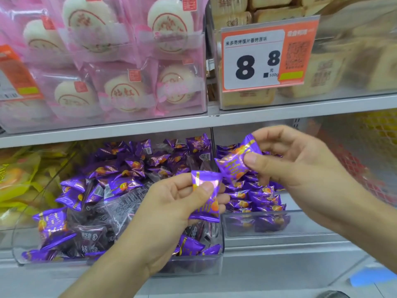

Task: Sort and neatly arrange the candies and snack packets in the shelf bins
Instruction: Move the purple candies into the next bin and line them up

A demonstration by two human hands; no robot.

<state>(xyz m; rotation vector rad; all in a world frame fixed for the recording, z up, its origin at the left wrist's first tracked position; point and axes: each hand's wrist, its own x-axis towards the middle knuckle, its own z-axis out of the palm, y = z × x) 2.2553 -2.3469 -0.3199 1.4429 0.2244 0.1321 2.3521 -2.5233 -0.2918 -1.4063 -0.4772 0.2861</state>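
Left of and below the left hand's (171,203) grip lies the clear left bin (120,262), heaped with purple packets (116,186) mixed with darker, see-through ones (120,207), which is presumably why sorting is needed here. That hand pinches one purple packet (205,197) between thumb and curled fingers, holding it upright above the bin's right end, lifted clear of the heap so its printed face can be read. Just up and to the right of that grip, almost touching it, the right hand (300,164) pinches a second purple packet (236,163) by its lower right corner, tilted and facing the camera; held side by side like this, the two look to be under comparison before being placed. Below and behind the right grip sits the right bin (257,224), partly filled with what seem to be matching purple packets (255,196), though blur makes the print hard to confirm. Both held packets probably belong there. Above both grips runs the shelf edge (257,116), with a price tag (266,57) higher up.
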